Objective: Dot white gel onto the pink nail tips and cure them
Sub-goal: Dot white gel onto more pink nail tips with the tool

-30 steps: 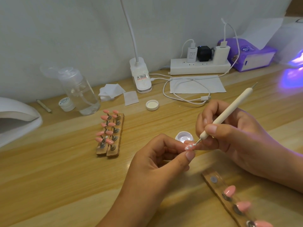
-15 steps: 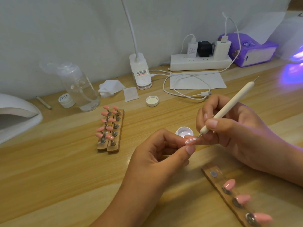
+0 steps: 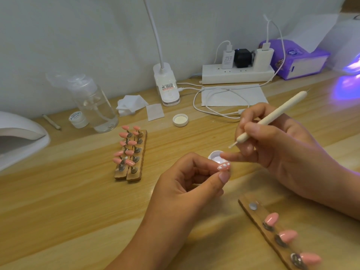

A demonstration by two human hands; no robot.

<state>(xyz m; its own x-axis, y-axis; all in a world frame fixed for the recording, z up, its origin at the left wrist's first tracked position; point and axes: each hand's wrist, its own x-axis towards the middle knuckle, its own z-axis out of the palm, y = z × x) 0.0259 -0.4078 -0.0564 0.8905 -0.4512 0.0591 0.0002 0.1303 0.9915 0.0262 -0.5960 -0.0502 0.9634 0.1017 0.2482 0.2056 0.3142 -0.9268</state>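
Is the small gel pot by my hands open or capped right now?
Open: the gel pot shows its pale inside with no cap on, and a white cap lies apart on the table.

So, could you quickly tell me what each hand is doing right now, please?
Left hand: pinches a pink nail tip with white dots.
Right hand: grips the dotting pen, its point clear of the nail tip.

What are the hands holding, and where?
Left hand pinches the pink nail tip from beneath; right hand grips the white dotting pen near its lower end.
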